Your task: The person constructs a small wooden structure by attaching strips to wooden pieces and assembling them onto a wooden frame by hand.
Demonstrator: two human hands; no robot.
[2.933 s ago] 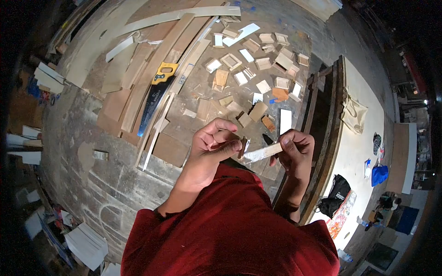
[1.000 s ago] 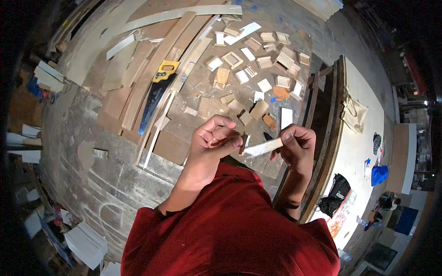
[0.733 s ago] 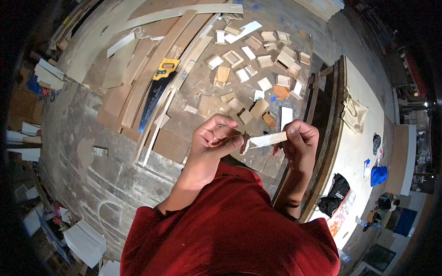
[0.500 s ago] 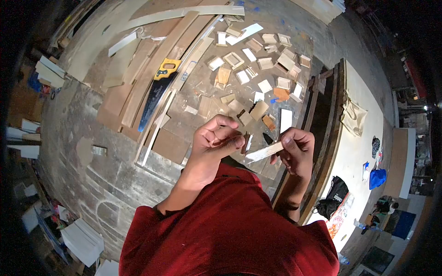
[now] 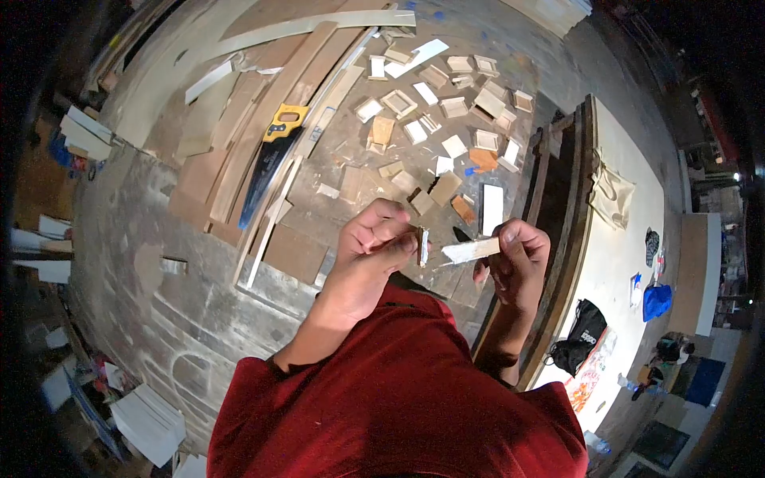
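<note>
My left hand [image 5: 368,253] is closed on a small wooden piece [image 5: 423,248], pinched at the fingertips; white, glue-like stuff coats the edge facing right. In my right hand [image 5: 521,259] is a thin flat wooden stick [image 5: 476,248], gripped at its right end. White paste covers the stick's left tip, which points at the small piece with a gap between them. Both hands are raised in front of my red shirt [image 5: 390,390]. On the floor beyond them lie several small wooden frames and blocks [image 5: 401,103].
A hand saw [image 5: 273,159] with a yellow handle lies on long boards [image 5: 239,159] at the left. To the right stands a white-topped table [image 5: 629,231] holding a cloth bag [image 5: 612,195], a black drawstring bag [image 5: 580,334] and a blue bag [image 5: 657,302].
The stick in my right hand has moved right, away from the small wooden piece. My left hand has turned the piece so its white edge shows more.
</note>
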